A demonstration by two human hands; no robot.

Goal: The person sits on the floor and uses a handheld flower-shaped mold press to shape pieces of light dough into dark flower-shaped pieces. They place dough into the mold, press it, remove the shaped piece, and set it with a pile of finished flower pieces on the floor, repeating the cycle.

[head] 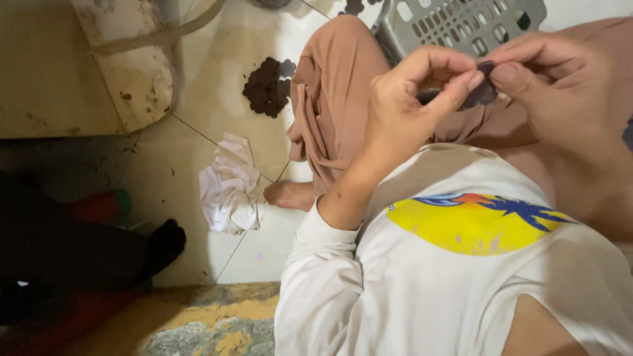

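My left hand (409, 99) and my right hand (560, 92) meet above my lap, and their fingertips pinch the same small dark purple flower-shaped piece (481, 89). The thumb and forefinger of each hand close on it from opposite sides. I sit on the tiled floor in brown trousers and a white long-sleeved shirt. A pile of similar dark flower-shaped pieces (267, 87) lies on the floor to the left of my knee. A grey plastic basket (461, 23) stands just beyond my hands.
A crumpled white cloth (229, 186) lies on the tiles near my bare foot (290, 194). A worn whitish block (132, 59) leans at the upper left. A dark shape (72, 257) fills the left edge. A rough painted step (204, 323) runs along the bottom.
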